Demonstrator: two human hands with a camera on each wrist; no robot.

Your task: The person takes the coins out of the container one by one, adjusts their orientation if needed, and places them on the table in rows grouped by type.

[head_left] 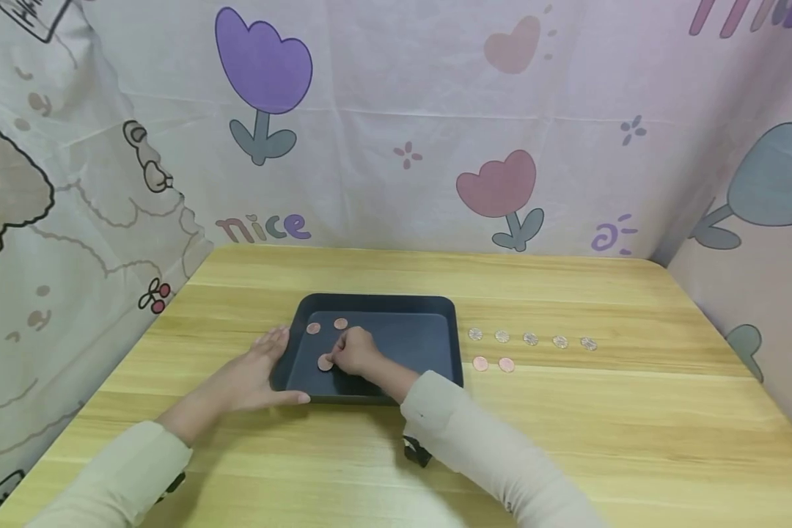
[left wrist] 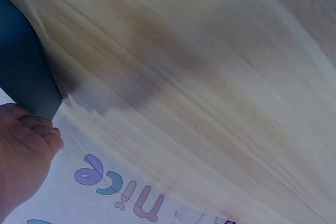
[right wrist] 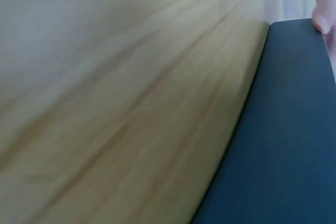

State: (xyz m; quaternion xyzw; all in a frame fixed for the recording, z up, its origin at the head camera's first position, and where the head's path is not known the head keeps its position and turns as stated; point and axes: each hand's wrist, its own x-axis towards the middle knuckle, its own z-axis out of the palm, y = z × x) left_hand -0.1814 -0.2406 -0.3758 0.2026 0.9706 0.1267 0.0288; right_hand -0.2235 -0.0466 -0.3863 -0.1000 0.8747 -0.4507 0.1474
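Observation:
A dark rectangular baking tray (head_left: 422, 352) lies on the wooden table. My left hand (head_left: 254, 374) grips its near left corner, fingers along the left rim and thumb at the front edge; in the left wrist view the curled fingers (left wrist: 39, 129) meet the tray wall (left wrist: 26, 61). Reaching over the front rim, my right hand (head_left: 358, 352) pinches the edge of a copper coin (head_left: 324, 363) on the tray floor. Two more copper coins, one by the left wall (head_left: 313, 328) and another copper coin (head_left: 340, 323) beside it, lie farther back inside.
Right of the tray, a row of several silver coins (head_left: 531, 339) lies on the table (head_left: 633, 433). Two copper coins, a nearer one (head_left: 479, 364) and its neighbour (head_left: 506, 364), sit in front of that row. Printed cloth (head_left: 383, 88) hangs behind and at both sides.

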